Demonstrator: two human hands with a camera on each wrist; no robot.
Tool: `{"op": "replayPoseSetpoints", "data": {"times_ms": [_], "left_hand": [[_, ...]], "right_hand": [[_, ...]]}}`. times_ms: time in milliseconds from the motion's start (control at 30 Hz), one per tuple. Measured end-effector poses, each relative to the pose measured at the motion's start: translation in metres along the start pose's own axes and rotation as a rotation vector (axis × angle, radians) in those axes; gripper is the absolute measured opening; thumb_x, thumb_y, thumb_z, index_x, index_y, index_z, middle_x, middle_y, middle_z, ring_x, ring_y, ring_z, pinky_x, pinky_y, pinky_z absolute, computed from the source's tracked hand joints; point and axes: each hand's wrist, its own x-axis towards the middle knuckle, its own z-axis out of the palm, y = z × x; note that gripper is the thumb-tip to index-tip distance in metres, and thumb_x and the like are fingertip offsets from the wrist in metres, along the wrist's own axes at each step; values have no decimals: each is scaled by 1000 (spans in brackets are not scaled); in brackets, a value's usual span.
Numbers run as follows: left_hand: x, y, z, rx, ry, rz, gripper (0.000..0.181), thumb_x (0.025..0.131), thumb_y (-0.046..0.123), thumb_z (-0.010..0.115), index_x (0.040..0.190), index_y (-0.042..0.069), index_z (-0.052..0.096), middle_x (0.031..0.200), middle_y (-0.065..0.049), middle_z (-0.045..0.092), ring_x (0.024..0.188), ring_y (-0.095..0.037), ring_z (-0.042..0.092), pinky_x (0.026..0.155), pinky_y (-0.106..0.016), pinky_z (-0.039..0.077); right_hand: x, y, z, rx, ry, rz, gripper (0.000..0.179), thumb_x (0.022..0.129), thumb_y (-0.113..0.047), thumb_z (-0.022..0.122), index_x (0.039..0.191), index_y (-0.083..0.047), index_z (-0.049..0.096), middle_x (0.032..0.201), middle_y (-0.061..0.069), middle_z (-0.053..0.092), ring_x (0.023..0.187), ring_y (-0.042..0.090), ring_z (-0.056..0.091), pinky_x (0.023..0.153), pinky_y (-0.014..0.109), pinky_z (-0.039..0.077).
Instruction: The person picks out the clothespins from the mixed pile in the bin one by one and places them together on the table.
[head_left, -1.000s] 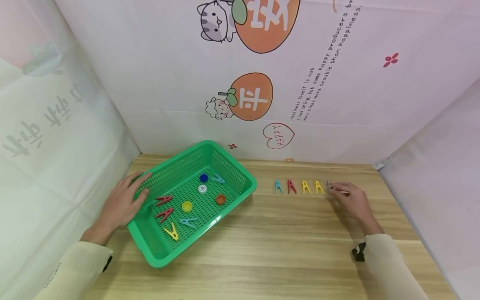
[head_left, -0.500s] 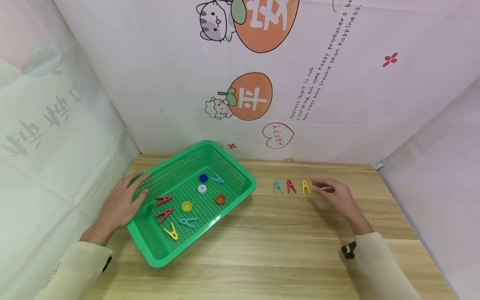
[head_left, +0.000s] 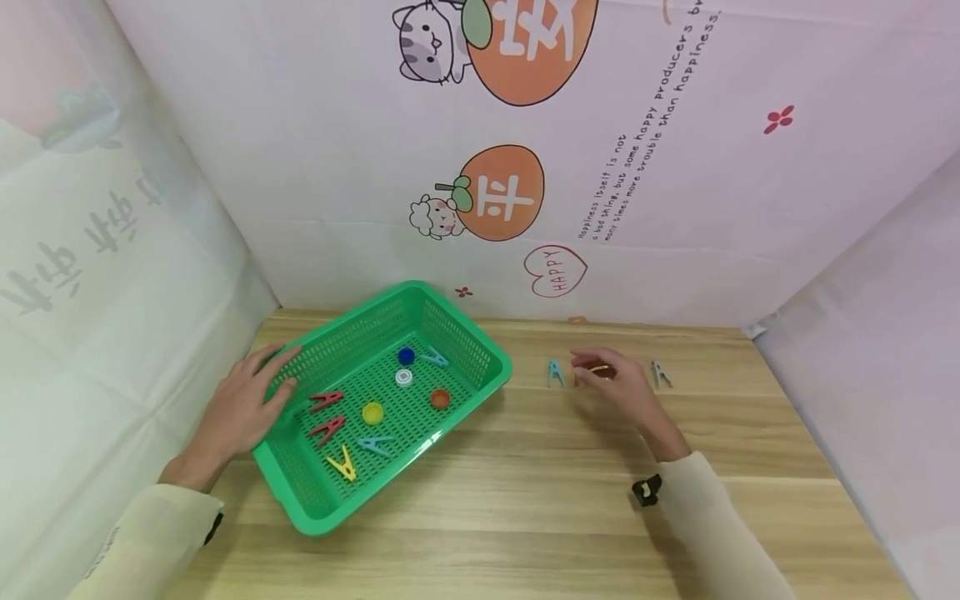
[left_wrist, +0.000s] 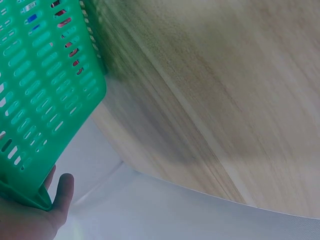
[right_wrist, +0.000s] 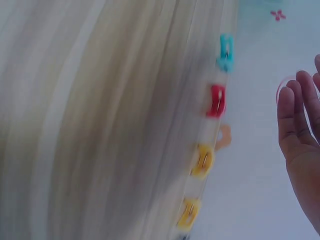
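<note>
- Centre-right: I'm hovering the right hand (head_left: 621, 387), fingers relaxed, near a red clothespin (right_wrist: 217, 101).
- Left: I'm resting the outspread left hand (head_left: 242, 410) on a green basket (head_left: 504, 367).

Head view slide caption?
Left hand on a green basket, right hand near a row of clips on the table.

Left of centre, a green perforated plastic basket (head_left: 420, 448) sits aslant; right of centre, A-shaped plastic clothespins (head_left: 555, 372) form a row: light-blue, red, two yellow, grey.
</note>
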Motion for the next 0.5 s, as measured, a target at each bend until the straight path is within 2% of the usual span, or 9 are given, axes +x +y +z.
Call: {"op": "replayPoseSetpoints", "data": {"times_ms": [233, 400, 500], "left_hand": [[1, 2, 0, -1, 2, 5, 52, 113, 24, 56, 163, 9, 49, 165, -28, 42, 143, -59, 44, 105, -81, 40], [0, 1, 0, -5, 4, 8, 52, 113, 24, 56, 162, 8, 49, 165, -29, 43, 142, -58, 44, 105, -80, 40], [0, 0, 0, 0, 1, 8, 52, 113, 24, 55, 162, 8, 49, 165, -29, 43, 142, -58, 44, 106, -80, 40]], "right_hand": [[11, -18, 16, 15, -11, -11, 34, 105, -21, 76, 137, -11, 75, 122, 8, 81, 109, 19, 73, 92, 23, 61], [19, -33, 26, 28, -16, -48, 34, 104, -19, 77, 135, -7, 75, 120, 11, 81, 106, 20, 75, 90, 28, 63], [24, -41, 32, 56, -34, -59, 34, 103, -18, 78, 135, -6, 75, 120, 11, 81, 106, 20, 76, 91, 27, 63]]}}
